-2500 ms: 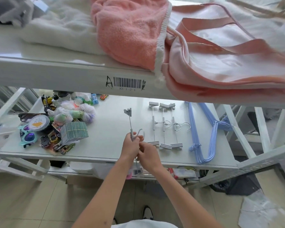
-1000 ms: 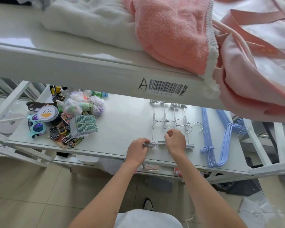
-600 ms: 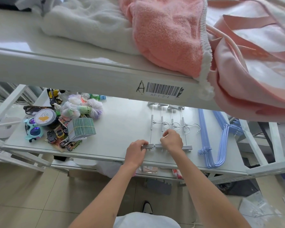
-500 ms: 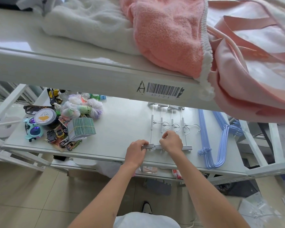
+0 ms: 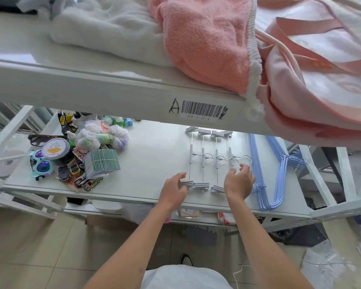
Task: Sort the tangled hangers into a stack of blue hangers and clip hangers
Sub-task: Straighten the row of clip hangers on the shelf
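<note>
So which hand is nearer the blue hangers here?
Right. The right hand hovers just left of the blue hangers, by their hooks. The left hand is farther left, beyond the clip hangers.

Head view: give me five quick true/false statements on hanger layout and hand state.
1. The clip hangers lie left of the blue hangers. True.
2. The right hand grips a blue hanger. False: its fingers are spread, over the clip hangers' near ends.
3. The left hand is open beside a near-end clip. True.
4. The blue hangers are tangled among the clip hangers. False: they lie apart, in their own stack.
5. The toy cars lie right of the blue hangers. False: far left of the shelf.
</note>
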